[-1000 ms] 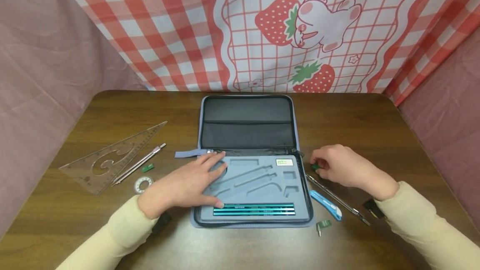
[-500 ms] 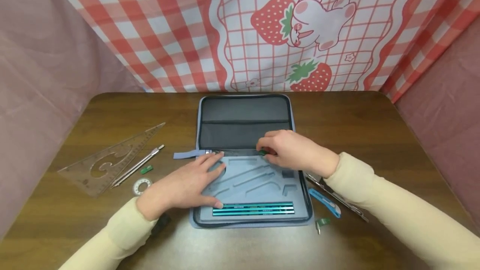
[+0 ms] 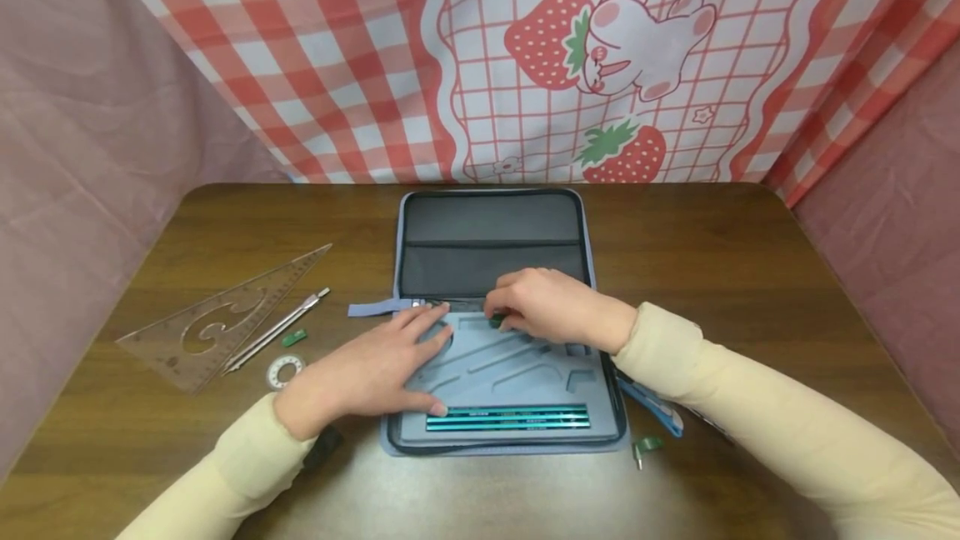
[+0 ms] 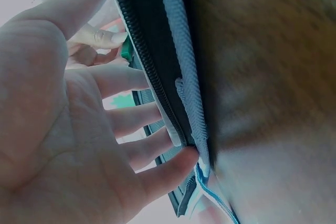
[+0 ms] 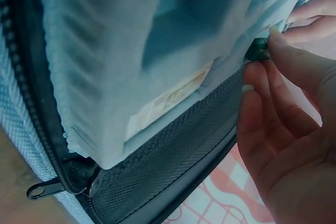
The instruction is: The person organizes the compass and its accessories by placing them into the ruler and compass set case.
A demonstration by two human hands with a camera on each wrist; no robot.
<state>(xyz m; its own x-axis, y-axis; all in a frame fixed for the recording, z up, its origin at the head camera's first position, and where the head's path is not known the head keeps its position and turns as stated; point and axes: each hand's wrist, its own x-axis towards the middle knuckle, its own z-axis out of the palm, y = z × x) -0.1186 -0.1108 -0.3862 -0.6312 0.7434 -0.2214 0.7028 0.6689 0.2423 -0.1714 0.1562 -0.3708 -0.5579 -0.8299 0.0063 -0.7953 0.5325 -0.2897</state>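
Observation:
My right hand (image 3: pixel 551 307) pinches a small dark green piece (image 5: pixel 257 49) between thumb and fingertips, close over the upper part of the blue-grey moulded tray (image 3: pixel 517 332); its exact kind is mostly hidden by the fingers. The left hand (image 3: pixel 367 365) rests with fingers spread on the tray's left side, its thumb tip at the ends of several teal pencils (image 3: pixel 517 418). Around the tray lies the opened zip case (image 3: pixel 492 219), lid folded back. A white labelled block (image 5: pixel 176 95) sits in a tray slot, seen in the right wrist view.
Left on the table lie a clear set square (image 3: pixel 176 352), a silver compass (image 3: pixel 277 330), a small green piece (image 3: pixel 295 337) and a white ring (image 3: pixel 286 371). At the right are a blue utility knife (image 3: pixel 654 408) and a green piece with a metal pin (image 3: pixel 647 445).
My right hand has carried the green piece from the table right of the case, leftward over the tray's top edge. The left hand has stayed in place.

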